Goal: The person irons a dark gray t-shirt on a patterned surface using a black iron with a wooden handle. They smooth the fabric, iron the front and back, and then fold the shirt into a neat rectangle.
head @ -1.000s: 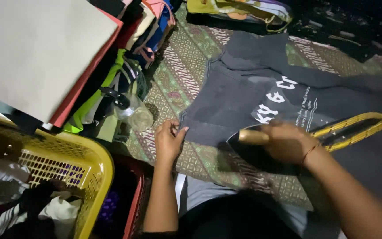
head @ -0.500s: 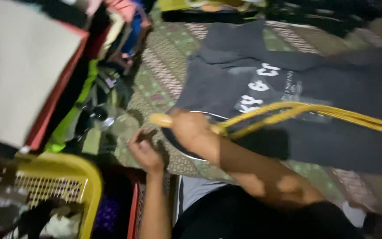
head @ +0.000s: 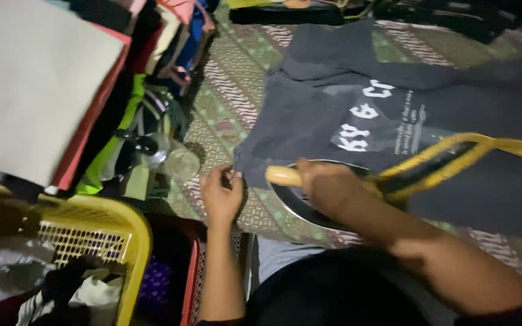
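Observation:
A dark grey shirt (head: 333, 102) with white print lies spread on a patterned mat (head: 225, 102). My right hand (head: 327, 187) grips the pale yellow handle of a clothes iron (head: 297, 202), whose dark sole rests on the shirt's lower hem. A yellow cord (head: 454, 151) runs from the iron off to the right. My left hand (head: 220, 193) pinches the shirt's lower left corner against the mat, just left of the iron.
A yellow laundry basket (head: 122, 226) with clothes stands at lower left, a red basket (head: 190, 284) beside it. Folded clothes (head: 152, 48) and a pale flat board (head: 31, 78) pile up at upper left. A clear bottle (head: 176, 160) lies near the mat's edge.
The view has swung and steadied. The iron has slid left along the hem toward my left hand, which has moved from flat on the shirt to pinching its corner.

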